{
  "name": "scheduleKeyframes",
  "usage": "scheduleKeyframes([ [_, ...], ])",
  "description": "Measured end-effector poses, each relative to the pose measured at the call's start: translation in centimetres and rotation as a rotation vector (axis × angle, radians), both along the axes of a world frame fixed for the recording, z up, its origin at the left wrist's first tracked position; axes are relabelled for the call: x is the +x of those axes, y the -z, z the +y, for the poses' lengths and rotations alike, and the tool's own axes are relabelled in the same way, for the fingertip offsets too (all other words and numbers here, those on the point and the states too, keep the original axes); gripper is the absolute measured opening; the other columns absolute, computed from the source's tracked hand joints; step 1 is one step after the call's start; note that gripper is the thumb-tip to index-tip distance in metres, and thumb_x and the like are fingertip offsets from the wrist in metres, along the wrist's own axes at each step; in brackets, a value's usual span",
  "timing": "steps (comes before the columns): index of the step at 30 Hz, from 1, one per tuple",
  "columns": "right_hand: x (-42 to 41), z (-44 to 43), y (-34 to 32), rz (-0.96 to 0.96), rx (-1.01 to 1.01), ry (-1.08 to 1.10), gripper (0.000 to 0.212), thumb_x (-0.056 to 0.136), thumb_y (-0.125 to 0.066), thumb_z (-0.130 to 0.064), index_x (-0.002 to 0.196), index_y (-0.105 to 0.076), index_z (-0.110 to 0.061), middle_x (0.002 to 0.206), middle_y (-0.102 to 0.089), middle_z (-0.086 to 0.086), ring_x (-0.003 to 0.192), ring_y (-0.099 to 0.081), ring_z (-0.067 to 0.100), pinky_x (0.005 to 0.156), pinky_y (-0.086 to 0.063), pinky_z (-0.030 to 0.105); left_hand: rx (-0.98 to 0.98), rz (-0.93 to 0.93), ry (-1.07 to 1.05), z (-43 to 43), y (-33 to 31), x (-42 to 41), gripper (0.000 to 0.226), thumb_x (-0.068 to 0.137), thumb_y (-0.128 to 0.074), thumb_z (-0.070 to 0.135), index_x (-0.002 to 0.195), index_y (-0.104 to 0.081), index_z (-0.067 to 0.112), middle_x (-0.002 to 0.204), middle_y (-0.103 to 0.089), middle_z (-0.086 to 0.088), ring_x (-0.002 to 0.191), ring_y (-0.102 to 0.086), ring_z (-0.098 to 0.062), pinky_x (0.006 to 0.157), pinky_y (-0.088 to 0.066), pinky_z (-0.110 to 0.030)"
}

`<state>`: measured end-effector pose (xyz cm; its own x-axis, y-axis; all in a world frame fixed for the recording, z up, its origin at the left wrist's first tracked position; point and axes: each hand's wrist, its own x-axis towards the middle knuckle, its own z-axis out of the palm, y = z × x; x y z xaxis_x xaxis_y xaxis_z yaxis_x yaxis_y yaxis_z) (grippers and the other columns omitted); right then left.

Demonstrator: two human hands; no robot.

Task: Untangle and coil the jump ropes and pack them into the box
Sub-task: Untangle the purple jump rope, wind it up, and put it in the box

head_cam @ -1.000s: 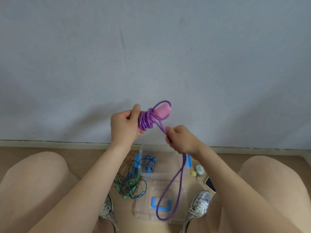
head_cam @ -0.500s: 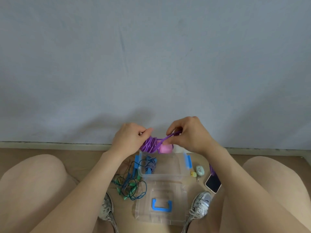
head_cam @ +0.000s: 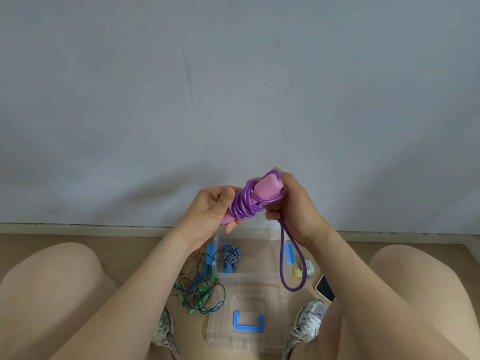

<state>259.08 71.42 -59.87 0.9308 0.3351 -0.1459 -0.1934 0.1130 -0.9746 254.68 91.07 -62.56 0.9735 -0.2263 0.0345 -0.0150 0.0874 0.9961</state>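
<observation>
**Purple rope nearly wound, held up over the open box**

The person sits with bare knees apart and both hands raised between them. The left hand (head_cam: 210, 209) grips the lower end of the pink handles (head_cam: 267, 187), thumb laid across the purple jump rope (head_cam: 244, 206) coiled round them. The right hand (head_cam: 293, 206) curls round the upper end of the bundle, pinching the cord against it. A loose loop (head_cam: 281, 258) of the same cord hangs from that hand, dangling over the right side of the box.

On the floor below, a clear lid (head_cam: 220, 333) with a blue grip lies between two grey shoes (head_cam: 309, 318). Just beyond it stands the clear box (head_cam: 244, 276), open, with a blue-and-white rope (head_cam: 230, 258) bundled inside at its left end. A green and blue tangle of ropes (head_cam: 200, 289) lies on the floor beside the box's left wall. To its right lie a phone (head_cam: 324, 288) and a small pale green object (head_cam: 309, 267). Behind everything rises a plain grey wall (head_cam: 233, 87).
</observation>
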Motion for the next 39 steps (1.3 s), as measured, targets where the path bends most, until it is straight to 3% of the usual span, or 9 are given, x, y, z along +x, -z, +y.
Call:
scheduleKeyframes([
  [5, -0.6, 0.1, 0.4, -0.138, -0.275, 0.151, 0.050, 0.101, -0.034, -0.033, 0.103, -0.070, 0.001, 0.090, -0.074, 0.018, 0.073, -0.052, 0.027, 0.062, -0.044, 0.037, 0.179, -0.001, 0.044, -0.8, -0.3, -0.2, 0.045, 0.096, -0.067, 0.042, 0.130, -0.069, 0.013, 0.087, -0.078, -0.010, 0.069, -0.071, -0.026, 0.086, -0.060, -0.042],
  [11, -1.0, 0.0, 0.2, -0.042, -0.271, 0.137, 0.048, 0.110, -0.034, -0.028, 0.093, -0.067, 0.003, 0.095, -0.075, 0.026, 0.073, -0.066, 0.034, 0.068, -0.056, 0.046, 0.157, 0.195, 0.221, -0.7, -1.1, -0.7, 0.050, 0.096, -0.071, 0.033, 0.138, -0.053, 0.011, 0.112, -0.078, -0.023, 0.108, -0.076, -0.040, 0.108, -0.053, -0.058],
  [17, -1.0, 0.6, 0.4, 0.062, -0.240, 0.097, 0.075, 0.110, -0.028, -0.052, 0.098, -0.064, 0.013, 0.086, -0.069, 0.033, 0.071, -0.063, 0.032, 0.069, -0.054, 0.040, -0.019, 0.275, 0.181, -1.5, -0.7, -0.8, 0.074, 0.082, -0.088, 0.018, 0.143, -0.047, 0.013, 0.145, -0.061, -0.017, 0.102, -0.074, -0.052, 0.096, -0.058, -0.064],
  [21, -0.8, 0.6, 1.1, -0.025, -0.315, 0.192, 0.046, 0.110, -0.033, -0.030, 0.077, -0.049, 0.000, 0.063, -0.053, 0.016, 0.051, -0.046, 0.025, 0.046, -0.039, 0.030, 0.080, 0.232, 0.098, -1.7, -1.0, -0.6, 0.093, 0.084, -0.088, 0.019, 0.155, -0.035, 0.047, 0.134, -0.068, -0.013, 0.094, -0.077, -0.045, 0.085, -0.064, -0.052],
  [27, -0.9, 0.0, 0.8, 0.043, -0.567, 0.028, 0.019, 0.101, -0.042, -0.012, 0.113, -0.057, -0.009, 0.075, -0.066, 0.010, 0.049, -0.052, 0.019, 0.042, -0.042, 0.028, 0.278, 0.084, -0.113, -1.4, -0.5, -0.1, 0.058, 0.085, -0.089, 0.027, 0.135, -0.060, 0.032, 0.117, -0.071, 0.001, 0.094, -0.076, -0.021, 0.083, -0.066, -0.053],
  [29, -1.0, -0.3, 0.3, 0.058, -0.513, -0.030, 0.018, 0.100, -0.050, -0.010, 0.116, -0.057, -0.013, 0.076, -0.068, 0.010, 0.050, -0.050, 0.018, 0.046, -0.043, 0.030, 0.307, 0.119, -0.184, -0.9, -0.4, 0.1, 0.065, 0.084, -0.089, 0.023, 0.137, -0.052, 0.033, 0.128, -0.064, 0.000, 0.104, -0.074, -0.021, 0.082, -0.067, -0.048],
  [32, -1.5, -0.6, -0.6, 0.026, -0.390, -0.092, 0.016, 0.101, -0.057, -0.008, 0.109, -0.070, -0.004, 0.080, -0.072, 0.015, 0.057, -0.061, 0.023, 0.057, -0.058, 0.035, 0.355, 0.161, -0.241, -0.5, 0.0, 0.3, 0.073, 0.081, -0.091, 0.026, 0.139, -0.046, 0.031, 0.126, -0.063, 0.001, 0.088, -0.078, -0.028, 0.074, -0.065, -0.061],
  [36, -1.7, -0.8, -0.9, 0.103, -0.226, -0.188, 0.040, 0.099, -0.037, -0.003, 0.107, -0.076, 0.003, 0.099, -0.076, 0.029, 0.093, -0.076, 0.040, 0.090, -0.063, 0.048, 0.350, 0.168, -0.238, -0.5, 0.1, 0.2, 0.078, 0.074, -0.095, 0.023, 0.135, -0.047, 0.031, 0.127, -0.064, 0.000, 0.080, -0.077, -0.026, 0.074, -0.064, -0.062],
  [39, -1.8, -1.0, -0.7, 0.012, -0.205, -0.268, 0.045, 0.095, -0.035, 0.009, 0.114, -0.075, 0.001, 0.102, -0.076, 0.028, 0.098, -0.075, 0.035, 0.097, -0.061, 0.045, 0.337, 0.144, -0.223, -0.2, -0.2, 0.2, 0.076, 0.073, -0.093, 0.019, 0.131, -0.045, 0.034, 0.127, -0.062, -0.001, 0.076, -0.075, -0.025, 0.073, -0.064, -0.062],
])
